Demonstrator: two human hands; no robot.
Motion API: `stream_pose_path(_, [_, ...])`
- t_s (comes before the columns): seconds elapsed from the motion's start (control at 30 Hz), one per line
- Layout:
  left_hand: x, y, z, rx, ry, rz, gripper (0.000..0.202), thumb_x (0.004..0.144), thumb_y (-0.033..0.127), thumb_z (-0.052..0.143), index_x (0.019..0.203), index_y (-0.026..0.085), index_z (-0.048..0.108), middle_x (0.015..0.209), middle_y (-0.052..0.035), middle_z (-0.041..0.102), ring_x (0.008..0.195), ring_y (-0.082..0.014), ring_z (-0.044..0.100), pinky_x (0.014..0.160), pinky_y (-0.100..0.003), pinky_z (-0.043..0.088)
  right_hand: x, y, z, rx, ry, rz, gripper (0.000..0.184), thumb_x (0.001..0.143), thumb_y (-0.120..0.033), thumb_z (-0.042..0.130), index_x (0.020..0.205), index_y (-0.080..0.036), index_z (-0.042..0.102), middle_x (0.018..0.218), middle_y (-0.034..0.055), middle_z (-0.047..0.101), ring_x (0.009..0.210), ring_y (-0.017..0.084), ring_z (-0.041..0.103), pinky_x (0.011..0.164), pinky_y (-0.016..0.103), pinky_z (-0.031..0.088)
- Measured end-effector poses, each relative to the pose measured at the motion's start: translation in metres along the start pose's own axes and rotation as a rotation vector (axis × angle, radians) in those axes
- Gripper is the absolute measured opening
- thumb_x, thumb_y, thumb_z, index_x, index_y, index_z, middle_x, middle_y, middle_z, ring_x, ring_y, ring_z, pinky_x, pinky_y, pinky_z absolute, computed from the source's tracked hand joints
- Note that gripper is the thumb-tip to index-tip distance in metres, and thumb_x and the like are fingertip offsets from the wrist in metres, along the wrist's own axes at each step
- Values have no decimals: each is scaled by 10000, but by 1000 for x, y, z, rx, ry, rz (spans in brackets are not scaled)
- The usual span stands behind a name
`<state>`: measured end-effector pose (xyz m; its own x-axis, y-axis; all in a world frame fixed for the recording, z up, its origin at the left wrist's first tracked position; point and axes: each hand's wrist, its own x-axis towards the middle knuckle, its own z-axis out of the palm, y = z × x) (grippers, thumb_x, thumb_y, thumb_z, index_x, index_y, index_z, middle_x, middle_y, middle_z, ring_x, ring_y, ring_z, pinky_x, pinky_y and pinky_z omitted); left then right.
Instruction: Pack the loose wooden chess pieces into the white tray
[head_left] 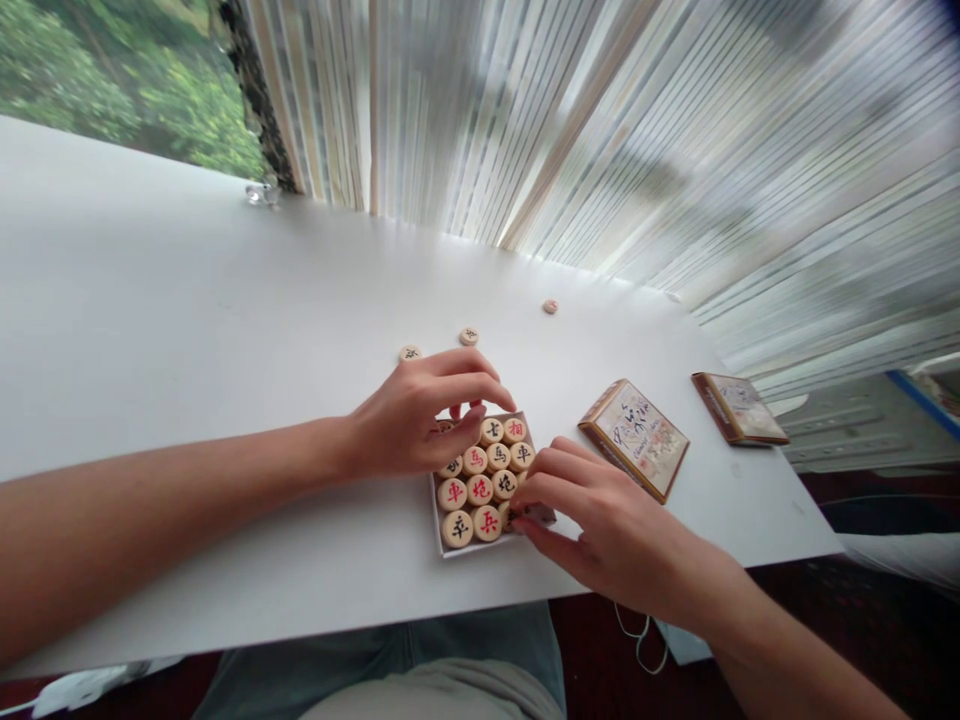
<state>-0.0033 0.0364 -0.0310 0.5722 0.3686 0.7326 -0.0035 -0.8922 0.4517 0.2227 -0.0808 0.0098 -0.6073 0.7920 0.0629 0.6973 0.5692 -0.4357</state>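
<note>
A shallow white-edged box [471, 548] near the table's front edge holds rows of round wooden Chinese chess pieces [480, 489] with red or black characters. My left hand [427, 410] arches over the box's far left corner, fingers bent and apart, the index fingertip at the far rim. It covers some pieces, and nothing shows in its grasp. At the near right corner, my right hand [592, 505] has thumb and forefinger closed around a mostly hidden piece [507, 517]. The right-hand fingers also hide part of the box's right side.
Three loose pieces lie beyond the box: one [410, 353], another [469, 336] and a farther one [550, 306]. Right of my hands are a printed carton [636, 440] and a second carton [741, 409] by the table's right edge. Striped curtains [465, 120] hang behind the white table [187, 350].
</note>
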Motion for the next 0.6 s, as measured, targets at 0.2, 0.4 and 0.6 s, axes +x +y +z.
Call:
stream_pose_path(0.2, [-1,-2,1,-1,12,15,261,914,12,584,1045,186,728,963,-53,724,828,-137,689,686,-248,567,7,0,-8,-109,-24,-113,93,1024,-157,656,982,-177,736,909,75,683,862,234,591,706,345,498])
stream_pose_path(0.4, [-1,-2,1,-3,13,19,266,914,8,583,1041,190,731,968,-55,732,847,-148,704,723,-262,578,12,-1,-11,-165,-47,-197,166,1041,-147,614,923,-146,730,895,87,692,829,230,582,691,355,507])
stream_pose_path(0.6, [0,-2,1,-6,16,24,268,903,-3,589,1041,176,734,959,-58,724,824,-144,697,716,-258,571,12,1,-9,-174,-44,-209,105,1007,-115,638,951,-129,725,884,89,687,823,239,572,689,363,492])
